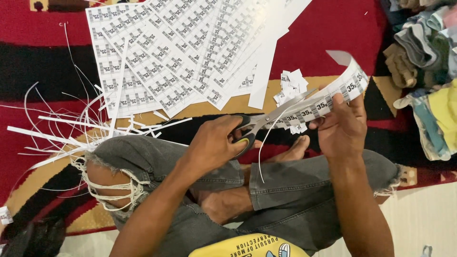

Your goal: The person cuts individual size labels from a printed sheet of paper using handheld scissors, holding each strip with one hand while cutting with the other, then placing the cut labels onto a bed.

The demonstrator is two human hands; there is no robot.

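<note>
My left hand [212, 145] grips black-handled scissors [266, 119], their blades along the edge of a long white strip of printed labels [333, 97]. My right hand [343, 126] holds that strip up by its right part, and the strip curves up past the fingers. A thin paper sliver [263, 152] hangs down from the cut. A small heap of cut single labels [291, 85] lies on the rug just beyond the scissors. I sit cross-legged in grey ripped jeans [152, 159].
Several fanned sheets of printed labels [166, 52] lie on the red, black and tan rug [28, 28] ahead. Thin white paper trimmings [71, 128] are scattered at the left. A pile of folded clothes [423, 57] sits at the right.
</note>
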